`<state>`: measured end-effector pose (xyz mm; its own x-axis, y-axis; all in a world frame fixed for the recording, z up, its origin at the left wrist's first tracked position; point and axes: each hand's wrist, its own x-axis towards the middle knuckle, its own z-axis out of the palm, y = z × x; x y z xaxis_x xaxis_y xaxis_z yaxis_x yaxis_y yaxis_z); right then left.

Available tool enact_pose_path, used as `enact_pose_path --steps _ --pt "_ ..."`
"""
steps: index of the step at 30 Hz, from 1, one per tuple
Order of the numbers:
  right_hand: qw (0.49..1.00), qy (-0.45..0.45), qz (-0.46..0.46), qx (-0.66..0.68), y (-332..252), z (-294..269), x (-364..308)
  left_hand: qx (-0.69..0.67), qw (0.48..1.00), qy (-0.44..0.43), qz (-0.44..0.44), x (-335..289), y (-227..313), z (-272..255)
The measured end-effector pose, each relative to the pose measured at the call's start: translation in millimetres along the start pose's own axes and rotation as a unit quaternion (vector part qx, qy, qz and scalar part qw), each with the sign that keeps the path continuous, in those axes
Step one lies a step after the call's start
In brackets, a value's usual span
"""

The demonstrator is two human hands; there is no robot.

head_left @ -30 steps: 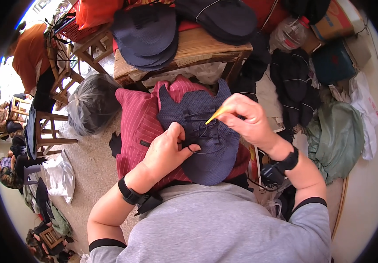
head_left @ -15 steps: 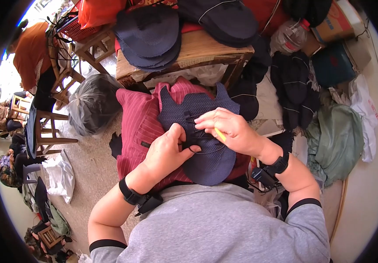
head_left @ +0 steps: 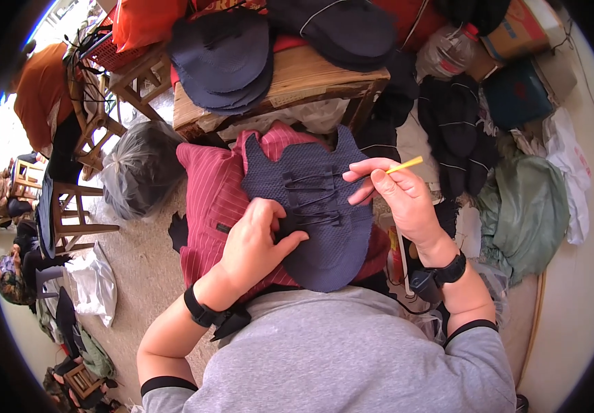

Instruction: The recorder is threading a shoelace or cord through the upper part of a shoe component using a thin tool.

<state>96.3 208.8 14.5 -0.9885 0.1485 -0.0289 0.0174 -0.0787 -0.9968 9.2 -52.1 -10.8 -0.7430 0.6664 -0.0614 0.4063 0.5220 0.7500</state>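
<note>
A navy knitted shoe upper [head_left: 331, 258] lies on a red pinstriped cloth [head_left: 204, 186] over my lap. Black lace [head_left: 314, 184] runs zigzag between two dark strips at its middle. My left hand [head_left: 259, 237] grips the upper's left side, the thumb lying on the fabric and the other fingers curled. Off the upper's right edge, my right hand [head_left: 407, 199] is raised, pinching a slim yellow stick-like tool [head_left: 405, 165] between thumb and fingers. Its far end is hidden by the hand, so its kind is unclear.
Ahead, a wooden bench [head_left: 297, 76] carries stacks of similar navy pieces [head_left: 221, 58]. A stuffed dark plastic bag [head_left: 142, 168] and stool [head_left: 80, 213] stand left. Tied dark bundles [head_left: 452, 131] and a green sack [head_left: 524, 206] lie right. A person in orange [head_left: 38, 96] is far left.
My right hand has lifted off the laces and moved right with the yellow tool, which now points up and right. The loose lace loop now lies tightened across the upper. My left hand stays nearly in place.
</note>
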Motion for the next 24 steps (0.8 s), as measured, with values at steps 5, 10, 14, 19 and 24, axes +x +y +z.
enact_pose_path --steps 5,10,14,19,24 --pt "0.999 -0.001 0.015 0.041 4 -2 -6 0.008 0.982 0.167 0.089 -3 -10 -3" --pt "0.997 0.011 -0.047 0.068 14 9 -7 0.030 0.986 0.154 0.057 5 -4 -3" --pt "0.997 -0.003 -0.040 0.066 16 6 -6 0.024 0.987 0.151 0.052 8 -9 0" --pt "0.972 0.075 -0.004 -0.223 5 1 -7 -0.079 0.987 0.140 0.012 11 -9 -5" --pt "0.927 -0.015 -0.039 -0.374 -2 -9 -8 -0.049 0.990 0.132 0.020 9 -10 -23"
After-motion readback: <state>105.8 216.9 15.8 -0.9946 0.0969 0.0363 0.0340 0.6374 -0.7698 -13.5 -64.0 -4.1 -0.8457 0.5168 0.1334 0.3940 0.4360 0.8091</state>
